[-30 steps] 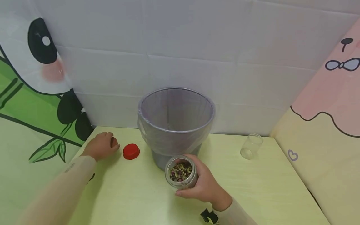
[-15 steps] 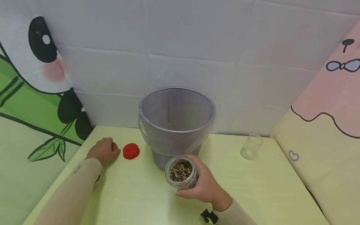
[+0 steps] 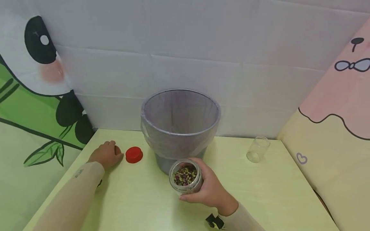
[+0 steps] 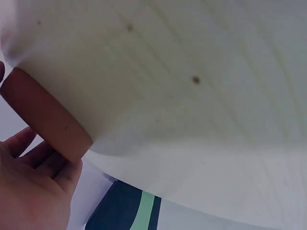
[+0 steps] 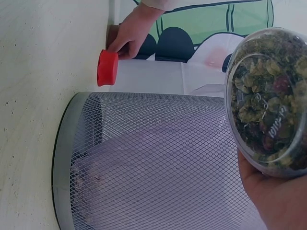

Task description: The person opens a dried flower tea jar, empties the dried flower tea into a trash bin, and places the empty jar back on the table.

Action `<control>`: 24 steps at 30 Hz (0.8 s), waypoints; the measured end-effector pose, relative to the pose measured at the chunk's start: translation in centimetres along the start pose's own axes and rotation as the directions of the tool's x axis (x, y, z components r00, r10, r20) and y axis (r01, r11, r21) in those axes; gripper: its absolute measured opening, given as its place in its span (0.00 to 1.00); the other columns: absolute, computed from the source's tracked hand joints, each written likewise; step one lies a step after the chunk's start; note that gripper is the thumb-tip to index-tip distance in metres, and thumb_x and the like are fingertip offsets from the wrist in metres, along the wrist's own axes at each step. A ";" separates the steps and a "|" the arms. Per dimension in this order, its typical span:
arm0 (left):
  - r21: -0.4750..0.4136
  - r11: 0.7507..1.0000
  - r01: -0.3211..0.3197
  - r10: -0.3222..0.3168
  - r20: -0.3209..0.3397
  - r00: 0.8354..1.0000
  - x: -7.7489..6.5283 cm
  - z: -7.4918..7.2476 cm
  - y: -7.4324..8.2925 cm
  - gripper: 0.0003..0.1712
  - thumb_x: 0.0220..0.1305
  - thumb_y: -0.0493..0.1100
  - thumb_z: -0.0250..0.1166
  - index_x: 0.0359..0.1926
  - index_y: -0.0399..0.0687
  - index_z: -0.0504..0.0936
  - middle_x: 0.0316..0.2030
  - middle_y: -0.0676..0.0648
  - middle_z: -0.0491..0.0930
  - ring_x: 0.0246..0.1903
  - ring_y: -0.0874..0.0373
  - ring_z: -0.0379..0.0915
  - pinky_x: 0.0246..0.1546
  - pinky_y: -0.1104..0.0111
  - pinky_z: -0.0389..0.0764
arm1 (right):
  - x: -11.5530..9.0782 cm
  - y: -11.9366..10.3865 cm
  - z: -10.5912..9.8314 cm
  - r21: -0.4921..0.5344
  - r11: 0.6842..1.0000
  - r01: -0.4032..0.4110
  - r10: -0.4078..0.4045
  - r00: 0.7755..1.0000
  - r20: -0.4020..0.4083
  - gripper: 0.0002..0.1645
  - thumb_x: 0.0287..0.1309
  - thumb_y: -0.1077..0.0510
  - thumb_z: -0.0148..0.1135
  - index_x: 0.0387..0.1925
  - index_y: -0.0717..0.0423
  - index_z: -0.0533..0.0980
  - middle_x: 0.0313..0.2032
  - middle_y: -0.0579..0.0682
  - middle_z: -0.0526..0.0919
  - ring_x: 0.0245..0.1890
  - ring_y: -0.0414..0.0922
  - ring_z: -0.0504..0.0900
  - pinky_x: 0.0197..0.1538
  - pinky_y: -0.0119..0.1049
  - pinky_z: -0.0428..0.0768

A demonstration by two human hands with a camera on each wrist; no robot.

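Observation:
My right hand (image 3: 212, 189) grips a clear jar (image 5: 268, 105) of dried flower buds, its uncovered mouth facing up toward the head camera. The jar is held in front of the waste bin (image 3: 179, 141). At the back left of the table, my left hand (image 3: 104, 155) holds a brown, thick round disc (image 4: 48, 115) that looks like a lid. In the left wrist view the fingers lie behind this disc, which stands against the pale tabletop; in the head view the hand hides most of it. A red lid (image 3: 134, 154) lies just right of the left hand.
The bin is metal mesh with a translucent bag folded over its rim. A clear, lidless cylinder (image 3: 258, 149) stands at the back right of the table (image 3: 260, 199). A white cloth wall closes the back, with cartoon-printed panels on both sides.
My left hand has shifted slightly right and nearer with the brown disc, then stayed put. The right hand holds the jar in the same place.

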State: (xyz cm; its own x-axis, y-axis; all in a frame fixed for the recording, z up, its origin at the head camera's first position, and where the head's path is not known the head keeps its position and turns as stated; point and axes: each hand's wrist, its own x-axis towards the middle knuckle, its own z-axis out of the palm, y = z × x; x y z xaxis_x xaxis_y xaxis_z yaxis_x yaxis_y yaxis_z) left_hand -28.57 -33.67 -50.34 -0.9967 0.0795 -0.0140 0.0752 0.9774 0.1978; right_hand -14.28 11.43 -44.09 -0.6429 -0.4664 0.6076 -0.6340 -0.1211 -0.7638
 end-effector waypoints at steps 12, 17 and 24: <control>-0.089 0.996 0.002 0.000 0.014 1.000 1.6 -4.2 2.5 0.46 0.71 0.60 0.60 0.70 0.24 0.61 0.63 0.23 0.67 0.62 0.26 0.65 0.62 0.35 0.67 | -0.1 0.5 0.0 0.002 1.000 -0.001 0.001 1.000 0.010 0.57 0.35 0.66 0.87 0.69 0.58 0.67 0.60 0.60 0.78 0.59 0.57 0.78 0.64 0.44 0.75; -0.189 0.982 0.002 -0.002 -0.003 1.000 1.7 -8.8 6.1 0.44 0.75 0.61 0.56 0.72 0.29 0.59 0.68 0.25 0.63 0.66 0.27 0.60 0.64 0.34 0.64 | 0.0 0.4 0.3 0.012 1.000 -0.008 0.008 1.000 0.018 0.57 0.36 0.66 0.87 0.69 0.58 0.66 0.60 0.59 0.77 0.59 0.57 0.77 0.64 0.45 0.76; -0.273 0.959 -0.078 0.070 -0.041 0.997 0.9 -15.3 10.6 0.39 0.79 0.61 0.46 0.71 0.31 0.62 0.65 0.27 0.67 0.63 0.30 0.64 0.62 0.36 0.68 | 0.0 0.5 0.4 -0.002 1.000 -0.011 0.011 1.000 0.020 0.57 0.35 0.65 0.87 0.69 0.57 0.67 0.60 0.60 0.77 0.59 0.57 0.77 0.64 0.44 0.75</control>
State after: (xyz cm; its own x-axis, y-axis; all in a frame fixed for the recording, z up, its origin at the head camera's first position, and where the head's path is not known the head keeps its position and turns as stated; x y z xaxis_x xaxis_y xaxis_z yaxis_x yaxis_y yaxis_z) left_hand -29.12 -26.25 -33.25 -0.9894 0.1396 0.0399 0.1422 0.8774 0.4582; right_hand -14.35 11.00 -44.57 -0.6411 -0.4849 0.5948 -0.6281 -0.1139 -0.7698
